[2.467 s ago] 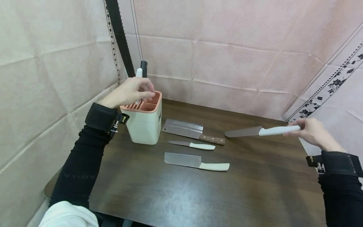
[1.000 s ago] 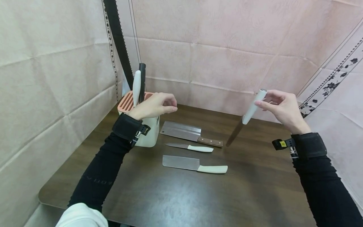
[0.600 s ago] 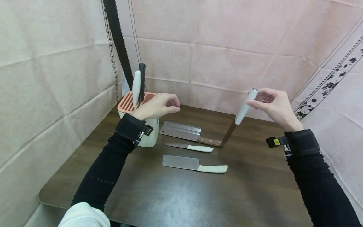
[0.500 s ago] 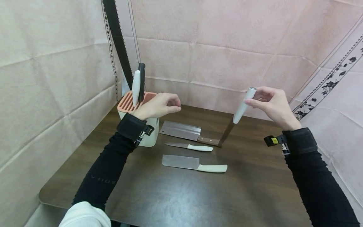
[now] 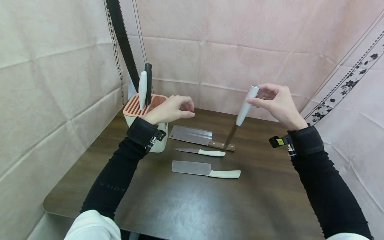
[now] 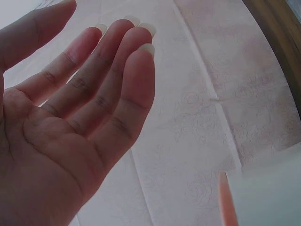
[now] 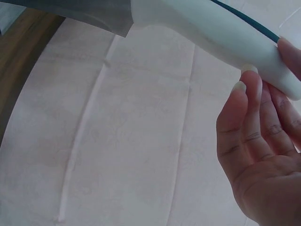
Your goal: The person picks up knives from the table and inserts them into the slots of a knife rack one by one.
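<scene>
My right hand pinches the end of a white-handled kitchen knife between thumb and fingertips. Its blade slants downward in front of the wooden-handled cleaver's grip; in the right wrist view the handle and part of the blade show. My left hand hovers in front of the knife holder, holding nothing; in the left wrist view its fingers are loosely bent. The holder is pale with an orange slotted top. A white-handled knife and a black-handled one stand in it.
On the brown table lie a wooden-handled cleaver, a small white-handled paring knife and a white-handled cleaver, roughly parallel. Cloth-covered walls enclose the back and sides.
My right hand has carried the knife left from the far right, tilting it from nearly level to blade-down. The left hand has moved right from above the holder to its front.
</scene>
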A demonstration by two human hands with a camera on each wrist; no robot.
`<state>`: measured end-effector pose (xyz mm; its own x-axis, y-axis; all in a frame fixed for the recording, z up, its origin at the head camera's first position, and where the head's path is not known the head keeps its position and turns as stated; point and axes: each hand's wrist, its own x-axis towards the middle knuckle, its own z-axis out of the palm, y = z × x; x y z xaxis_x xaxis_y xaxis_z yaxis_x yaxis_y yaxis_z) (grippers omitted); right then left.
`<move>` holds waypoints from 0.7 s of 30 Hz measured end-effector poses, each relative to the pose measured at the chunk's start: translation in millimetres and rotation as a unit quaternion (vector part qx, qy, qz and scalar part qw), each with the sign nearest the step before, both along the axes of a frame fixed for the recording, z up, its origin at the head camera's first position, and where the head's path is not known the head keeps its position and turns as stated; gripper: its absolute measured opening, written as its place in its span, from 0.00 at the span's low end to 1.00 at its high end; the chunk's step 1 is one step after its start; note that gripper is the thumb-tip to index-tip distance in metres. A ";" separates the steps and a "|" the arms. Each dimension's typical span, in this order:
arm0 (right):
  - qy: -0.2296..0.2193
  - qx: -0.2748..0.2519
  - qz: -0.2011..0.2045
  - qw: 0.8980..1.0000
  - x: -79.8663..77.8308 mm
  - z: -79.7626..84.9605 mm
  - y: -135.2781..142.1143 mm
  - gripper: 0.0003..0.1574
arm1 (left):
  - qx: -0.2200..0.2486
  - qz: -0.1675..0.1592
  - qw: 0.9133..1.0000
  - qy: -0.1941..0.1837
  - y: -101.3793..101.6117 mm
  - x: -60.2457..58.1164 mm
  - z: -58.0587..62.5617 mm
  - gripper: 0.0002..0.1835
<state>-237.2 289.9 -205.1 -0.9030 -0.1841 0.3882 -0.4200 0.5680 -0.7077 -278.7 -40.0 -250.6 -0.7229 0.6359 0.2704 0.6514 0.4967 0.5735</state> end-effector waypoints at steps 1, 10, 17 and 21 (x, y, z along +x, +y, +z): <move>0.001 -0.003 0.002 1.000 -0.4 0.3 -2.1 0.22 | 0.000 0.001 1.000 0.001 0.7 -0.3 0.0 0.11; 0.003 -0.016 0.007 1.000 -2.6 2.9 -15.3 0.22 | 0.005 -0.002 1.000 -0.003 6.2 0.3 1.6 0.12; 0.005 -0.034 0.026 0.999 -3.3 3.8 -22.5 0.22 | 0.011 -0.004 1.000 0.003 11.0 -0.4 0.2 0.10; 0.003 -0.047 0.038 0.998 -3.8 2.6 -26.1 0.21 | 0.011 -0.009 1.000 0.005 14.5 -1.8 -1.9 0.10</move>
<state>-241.0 263.9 -202.5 -0.8856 -0.2147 0.4118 -0.4634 0.4648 -0.7545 -280.4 -25.5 -252.4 -0.7086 0.6425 0.2918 0.6660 0.4721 0.5775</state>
